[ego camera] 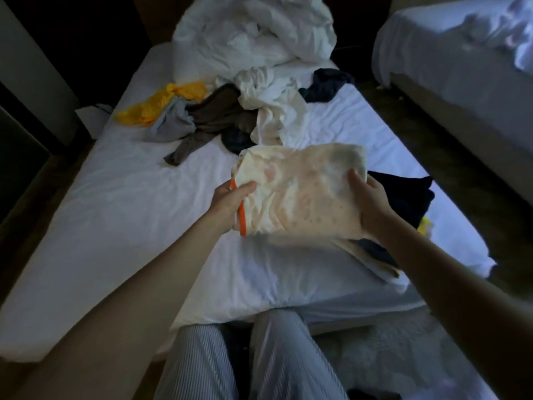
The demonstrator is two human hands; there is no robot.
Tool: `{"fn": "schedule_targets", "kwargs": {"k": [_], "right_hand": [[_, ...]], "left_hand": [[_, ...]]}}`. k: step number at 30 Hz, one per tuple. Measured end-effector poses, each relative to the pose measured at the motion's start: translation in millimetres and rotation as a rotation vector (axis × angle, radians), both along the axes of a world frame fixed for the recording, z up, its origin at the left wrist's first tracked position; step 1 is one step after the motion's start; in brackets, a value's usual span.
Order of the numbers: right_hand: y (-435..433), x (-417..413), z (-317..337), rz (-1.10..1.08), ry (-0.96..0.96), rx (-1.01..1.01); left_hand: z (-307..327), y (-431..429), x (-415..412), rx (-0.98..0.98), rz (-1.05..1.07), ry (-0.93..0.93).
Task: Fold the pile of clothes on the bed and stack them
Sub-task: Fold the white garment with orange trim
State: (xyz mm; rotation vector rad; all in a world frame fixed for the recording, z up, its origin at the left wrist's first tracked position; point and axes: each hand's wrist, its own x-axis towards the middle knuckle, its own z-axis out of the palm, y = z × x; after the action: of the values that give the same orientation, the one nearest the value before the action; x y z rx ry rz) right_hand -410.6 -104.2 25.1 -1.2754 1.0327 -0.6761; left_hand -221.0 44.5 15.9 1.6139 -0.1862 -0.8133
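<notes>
Head view: pinches the orange-trimmed end of one folded garment (300,192) with the left hand (227,206) and clamps the other end with the right hand (372,203), hands apart, holding it clear of the bed (115,212) and partly over the stack (403,194), probably to keep the fold flat for setting down. Leaves one pile (230,111) farther up: one yellow, one grey, one brown, white of uncertain number, two dark.

We cannot see the fingers of our left hand (227,203) or right hand (372,197): they lie under the cream garment (300,192), which also covers much of the dark stack (403,194) at the right edge of the bed (115,197). Its faint print is too blurred to read.
</notes>
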Motion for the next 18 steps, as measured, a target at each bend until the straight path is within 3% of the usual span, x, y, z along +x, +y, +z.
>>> {"fn": "schedule_targets", "kwargs": {"k": [6, 10, 16, 18], "right_hand": [[-90.7, -51.1, 1.2, -0.185, 0.126, 0.032], [-118.9, -77.3, -34.3, -0.236, 0.245, 0.135], [-121.4, -86.8, -72.1, -0.223, 0.433, 0.071], [-130.6, -82.4, -67.7, -0.192, 0.602, -0.047]], "left_hand": [[9.6, -119.8, -30.5, -0.016, -0.168, 0.006], [-22.4, -175.4, -45.5, 0.132, -0.315, -0.021], [-63.7, -189.7, -48.2, 0.393, -0.285, -0.295], [-59.0, -194.4, -46.9, 0.453, -0.291, -0.388]]}}
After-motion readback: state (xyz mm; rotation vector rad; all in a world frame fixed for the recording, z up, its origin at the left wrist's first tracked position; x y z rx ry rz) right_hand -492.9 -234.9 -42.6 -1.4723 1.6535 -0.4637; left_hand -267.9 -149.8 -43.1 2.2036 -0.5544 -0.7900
